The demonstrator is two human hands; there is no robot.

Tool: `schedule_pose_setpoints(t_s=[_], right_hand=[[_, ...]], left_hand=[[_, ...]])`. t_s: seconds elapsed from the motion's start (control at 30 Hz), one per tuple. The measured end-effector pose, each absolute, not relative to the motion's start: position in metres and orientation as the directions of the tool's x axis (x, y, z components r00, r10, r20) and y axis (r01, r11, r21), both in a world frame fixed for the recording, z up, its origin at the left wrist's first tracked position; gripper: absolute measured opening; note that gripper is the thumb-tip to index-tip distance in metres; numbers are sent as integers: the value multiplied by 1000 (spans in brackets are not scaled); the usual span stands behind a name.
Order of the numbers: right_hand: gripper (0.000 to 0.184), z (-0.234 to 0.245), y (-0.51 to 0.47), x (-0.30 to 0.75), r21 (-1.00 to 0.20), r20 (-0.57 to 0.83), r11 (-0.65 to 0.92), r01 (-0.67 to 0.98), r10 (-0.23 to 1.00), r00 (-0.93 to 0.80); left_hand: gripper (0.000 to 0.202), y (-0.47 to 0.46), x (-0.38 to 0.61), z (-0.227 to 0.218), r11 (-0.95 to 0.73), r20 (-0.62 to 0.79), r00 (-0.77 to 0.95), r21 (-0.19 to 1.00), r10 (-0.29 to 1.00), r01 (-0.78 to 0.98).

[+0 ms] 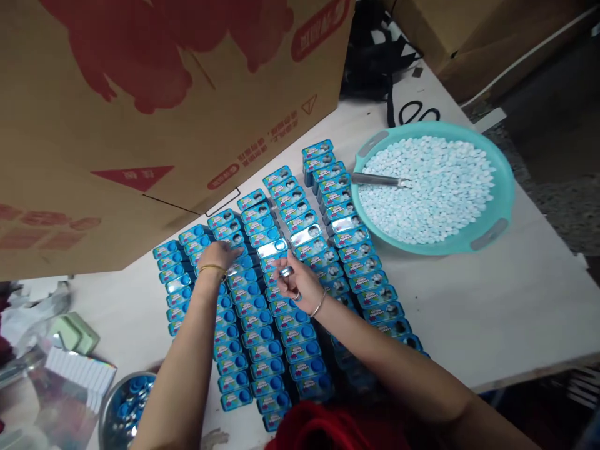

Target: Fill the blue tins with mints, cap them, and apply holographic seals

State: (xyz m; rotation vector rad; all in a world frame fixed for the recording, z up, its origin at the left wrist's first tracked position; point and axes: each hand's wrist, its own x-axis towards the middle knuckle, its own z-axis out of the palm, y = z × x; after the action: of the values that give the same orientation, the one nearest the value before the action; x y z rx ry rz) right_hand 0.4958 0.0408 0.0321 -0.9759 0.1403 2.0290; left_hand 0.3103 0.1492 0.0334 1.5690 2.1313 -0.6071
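Observation:
Long rows of small blue printed tins point(253, 319) stand side by side on the table, each with a round spot at one end. Some spots are filled by blue round caps point(263, 364); in other tins point(347, 235) the opening shows dark with white bits inside. My left hand point(219, 255) reaches over the left-middle rows, its fingers closed together at a tin's round end; what they hold is hidden. Over the middle rows, my right hand point(300, 286) is closed with curled fingers around a small round silvery-blue cap point(285, 272).
A turquoise basin point(504, 187) of pale tablets point(435, 187) stands at right, a metal scoop point(377, 180) lying in it. Behind the rows rises a large cardboard carton point(187, 137). At lower left are a metal bowl point(107, 406) of caps and a green object point(75, 332).

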Motion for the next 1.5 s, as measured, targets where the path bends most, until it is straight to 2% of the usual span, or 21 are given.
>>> schedule_pose_setpoints(t_s=[0.1,0.17,0.23,0.3,0.37,0.4,0.47,0.6,0.7,0.77,0.83,0.9,0.97,1.03,1.13,1.2,1.23,1.33,1.4,1.43,1.5], right_hand=[[49,29,38,495,-380,-629,-618,-688,718,-298],[48,29,36,495,-447,-614,-611,-654,741,-273],[49,30,34,496,-484,-603,-609,-628,753,-264],[51,32,32,495,-497,-588,-624,-603,753,-295],[55,34,30,492,-499,-579,-653,-571,741,-341],[57,35,30,490,-500,-582,-667,-552,731,-357],[60,37,30,484,-500,-593,-694,-518,710,-380],[58,36,36,473,-472,-594,-699,-537,702,-392],[53,33,43,471,-457,-583,-669,-586,723,-371],[53,31,46,473,-448,-574,-672,-590,722,-387],[55,29,48,476,-445,-568,-682,-581,716,-406],[58,27,50,479,-447,-555,-688,-572,715,-426],[61,25,51,482,-442,-530,-688,-575,718,-452],[65,25,53,483,-425,-513,-692,-584,715,-474],[70,28,56,484,-412,-514,-700,-583,707,-485],[73,31,57,485,-424,-521,-699,-576,709,-476],[73,33,57,485,-433,-527,-696,-573,711,-465],[74,35,58,484,-452,-556,-693,-562,712,-430],[74,35,58,481,-455,-585,-697,-554,703,-404],[74,35,59,478,-455,-604,-700,-550,697,-388],[74,35,60,472,-447,-638,-708,-547,681,-360]], left_hand=[[29,149,314,39,237,-574,-300,-183,762,954],[25,140,319,43,246,-525,-289,-152,800,957],[20,124,326,48,244,-447,-202,39,872,969],[19,103,335,50,154,-365,-6,377,931,914],[19,80,345,51,32,-285,221,675,933,737],[19,70,349,51,2,-253,298,765,920,644],[18,55,353,50,15,-225,333,848,916,530],[19,60,343,42,202,-281,95,851,955,485],[16,93,324,33,350,-300,-182,761,936,547],[15,121,312,28,417,-309,-283,617,908,668],[18,148,305,25,443,-381,-292,408,877,799],[25,169,302,24,411,-501,-273,188,821,892],[32,182,302,26,338,-601,-258,21,757,941],[38,189,305,29,272,-640,-258,-78,724,959],[39,185,310,36,234,-613,-274,-146,741,961],[31,172,315,43,241,-542,-261,-110,799,964],[25,161,319,46,236,-495,-218,-27,841,971],[23,120,332,52,74,-357,91,422,930,904],[21,90,341,55,-51,-287,301,640,909,767],[18,78,346,55,-78,-256,338,684,906,725],[11,63,352,56,-88,-199,306,692,931,717]])
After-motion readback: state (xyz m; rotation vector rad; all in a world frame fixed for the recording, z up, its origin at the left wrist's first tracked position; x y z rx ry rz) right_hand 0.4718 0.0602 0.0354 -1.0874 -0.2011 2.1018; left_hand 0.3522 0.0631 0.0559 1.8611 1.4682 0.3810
